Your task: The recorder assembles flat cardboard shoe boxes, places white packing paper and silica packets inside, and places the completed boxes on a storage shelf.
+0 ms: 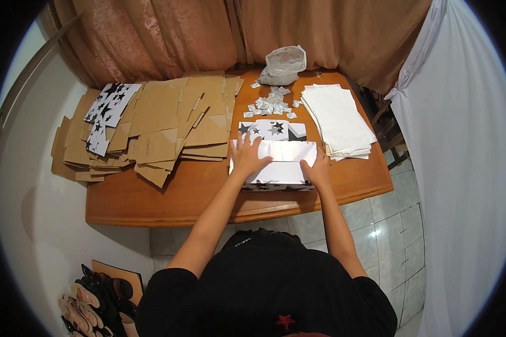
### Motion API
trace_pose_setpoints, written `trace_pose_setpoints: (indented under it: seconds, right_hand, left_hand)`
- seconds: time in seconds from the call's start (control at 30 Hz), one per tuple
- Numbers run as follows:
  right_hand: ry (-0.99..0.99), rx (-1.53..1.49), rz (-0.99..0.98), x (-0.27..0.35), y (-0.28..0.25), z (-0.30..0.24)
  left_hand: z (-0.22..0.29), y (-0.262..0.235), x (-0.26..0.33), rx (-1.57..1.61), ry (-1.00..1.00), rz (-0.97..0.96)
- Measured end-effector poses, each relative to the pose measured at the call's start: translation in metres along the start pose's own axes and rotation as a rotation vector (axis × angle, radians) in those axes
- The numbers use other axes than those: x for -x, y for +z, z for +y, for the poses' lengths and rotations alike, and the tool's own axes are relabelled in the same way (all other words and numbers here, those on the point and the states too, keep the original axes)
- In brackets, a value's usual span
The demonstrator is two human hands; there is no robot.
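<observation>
One wooden counter (152, 199) carries one spread of cardboard blanks (163, 123), one white sheet stack (337, 118) and one star-printed box (275, 163) near its front edge. Left hand (247, 157) and right hand (319, 171) press flat on the box, fingers open.

Wooden counter (152, 199), loaded.
Flattened cardboard pieces (163, 126), a star-printed box (275, 163), white paper sheets (337, 119), small packets (271, 104) and a plastic bag (285, 64) are laid on it.

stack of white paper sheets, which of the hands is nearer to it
Right. The right hand rests on the star-printed box at its right end, just beside the stack of white paper sheets. The left hand lies flat on the box's left part, farther away.
</observation>
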State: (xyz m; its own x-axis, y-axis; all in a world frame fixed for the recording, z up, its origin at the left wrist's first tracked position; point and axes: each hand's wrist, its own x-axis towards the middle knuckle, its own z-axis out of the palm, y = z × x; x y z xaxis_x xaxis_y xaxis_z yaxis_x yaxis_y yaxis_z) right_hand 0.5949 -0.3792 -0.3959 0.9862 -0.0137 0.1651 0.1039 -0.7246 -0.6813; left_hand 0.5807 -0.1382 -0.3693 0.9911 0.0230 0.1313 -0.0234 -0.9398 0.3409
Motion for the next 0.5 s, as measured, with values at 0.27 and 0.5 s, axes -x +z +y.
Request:
trace_pose_setpoints:
  seconds: [0.27, 0.5]
  right_hand:
    - [0.159, -0.062, 0.023, 0.012, -0.003, 0.003]
    - [0.102, -0.052, 0.185, 0.013, -0.018, -0.005]
  left_hand:
    - [-0.090, 0.026, 0.022, 0.963, -0.515, -0.434]
    - [-0.053, -0.036, 0.056, 1.234, -0.650, -0.496]
